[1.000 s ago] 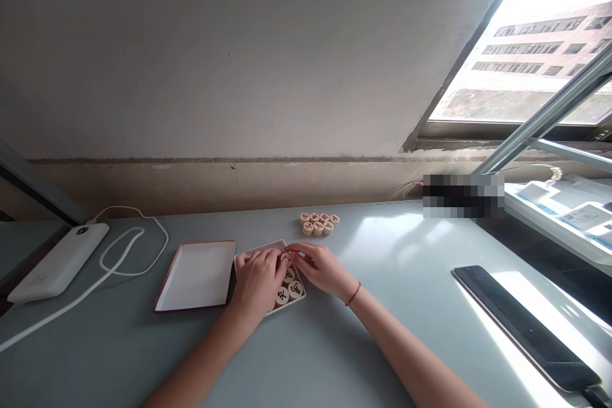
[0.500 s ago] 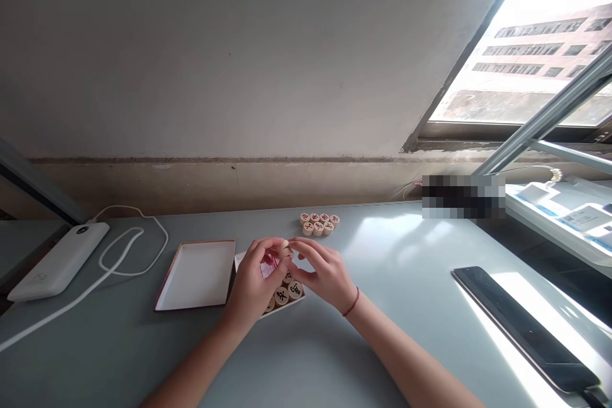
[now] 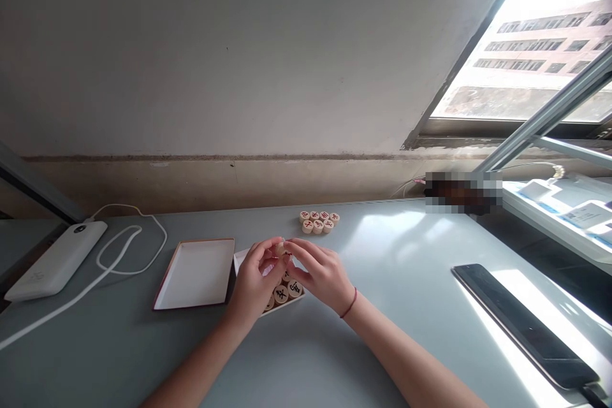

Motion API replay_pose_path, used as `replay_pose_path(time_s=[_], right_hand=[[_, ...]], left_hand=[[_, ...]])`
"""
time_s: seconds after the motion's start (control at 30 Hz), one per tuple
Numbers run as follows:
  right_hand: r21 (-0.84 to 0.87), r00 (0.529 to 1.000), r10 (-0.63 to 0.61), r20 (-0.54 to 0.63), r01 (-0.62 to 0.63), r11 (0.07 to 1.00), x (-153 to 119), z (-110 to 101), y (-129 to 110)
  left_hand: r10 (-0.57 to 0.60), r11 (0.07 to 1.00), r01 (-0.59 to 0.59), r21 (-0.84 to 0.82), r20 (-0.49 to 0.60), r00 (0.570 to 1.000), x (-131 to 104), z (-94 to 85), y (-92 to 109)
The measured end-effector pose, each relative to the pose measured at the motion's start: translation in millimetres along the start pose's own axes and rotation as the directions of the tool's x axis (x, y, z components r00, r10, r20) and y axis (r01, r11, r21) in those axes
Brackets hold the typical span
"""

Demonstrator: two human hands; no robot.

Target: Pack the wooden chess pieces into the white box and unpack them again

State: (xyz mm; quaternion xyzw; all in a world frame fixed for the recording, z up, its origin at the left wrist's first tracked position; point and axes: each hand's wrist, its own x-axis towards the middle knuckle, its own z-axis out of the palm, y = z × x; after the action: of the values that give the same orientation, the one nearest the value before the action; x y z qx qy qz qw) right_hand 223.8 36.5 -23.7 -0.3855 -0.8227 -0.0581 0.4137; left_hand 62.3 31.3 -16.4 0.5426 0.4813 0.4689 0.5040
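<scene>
My left hand [image 3: 258, 275] and my right hand [image 3: 319, 268] meet over an open white box, fingertips closed around a round wooden Chinese chess piece [image 3: 280, 247]. Part of a dark reddish mark shows near the right fingertips; the fingers hide the rest, so I cannot tell whether more than one piece is held. Beneath my hands, the box [image 3: 282, 310] contains several pieces with black characters, among them a chess piece [image 3: 295, 288] near its right edge. Beyond my hands, several red-lettered chess pieces [image 3: 318, 226] are grouped in two rows on the table.
Left of the box lies its upturned lid [image 3: 196, 274]. A white power bank [image 3: 57, 261] with a looping white cable [image 3: 115, 268] sits at far left. On the right lies a dark phone [image 3: 523, 325] with a cable plugged in. A wall [image 3: 215, 185] backs the grey table [image 3: 382, 306].
The held piece has turned slightly between my fingertips, so a bit of its marking shows. My hands stay over the box, and the view has shifted very slightly.
</scene>
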Motion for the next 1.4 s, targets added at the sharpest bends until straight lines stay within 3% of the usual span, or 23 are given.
replay_pose_path(time_s=[0.4,0.5,0.57,0.63,0.73,0.8,1.07,1.27,1.33,1.4], right_hand=[[0.004,1.000,0.019,0.015,-0.019,1.000,1,-2,4],[-0.047,0.981,0.194,-0.027,-0.195,0.980,4,-17,25],[-0.123,0.905,0.420,-0.065,-0.425,0.897,4,-31,46],[-0.208,0.792,0.609,-0.031,-0.602,0.771,2,-44,67],[-0.299,0.634,0.760,0.145,-0.704,0.644,-5,-52,89],[-0.320,0.583,0.771,0.258,-0.701,0.637,-8,-51,94],[-0.314,0.539,0.796,0.273,-0.733,0.604,-12,-45,96],[-0.308,0.559,0.786,0.264,-0.723,0.618,-17,-42,103],[-0.315,0.562,0.786,0.258,-0.720,0.618,-16,-44,103],[-0.304,0.598,0.768,0.228,-0.706,0.640,-13,-45,99]], left_hand=[[0.015,0.998,-0.017,0.063,0.034,0.999,-3,-0.4,5],[0.042,0.994,-0.041,0.105,-0.010,0.999,-2,-5.0,7],[0.052,0.989,-0.045,0.142,-0.042,0.998,-1,-9.8,10],[0.053,0.984,-0.042,0.171,-0.060,0.997,1,-14.5,12],[0.049,0.978,-0.035,0.207,-0.064,0.997,3,-19.0,14],[0.041,0.974,-0.027,0.224,-0.057,0.998,3,-20.0,14],[0.054,0.965,-0.048,0.258,-0.019,0.998,3,-20.9,10],[0.055,0.952,-0.056,0.300,0.012,0.998,3,-20.9,9],[0.103,0.930,-0.104,0.354,0.021,0.994,3,-22.0,12],[0.162,0.887,-0.163,0.431,0.039,0.986,4,-26.3,18]])
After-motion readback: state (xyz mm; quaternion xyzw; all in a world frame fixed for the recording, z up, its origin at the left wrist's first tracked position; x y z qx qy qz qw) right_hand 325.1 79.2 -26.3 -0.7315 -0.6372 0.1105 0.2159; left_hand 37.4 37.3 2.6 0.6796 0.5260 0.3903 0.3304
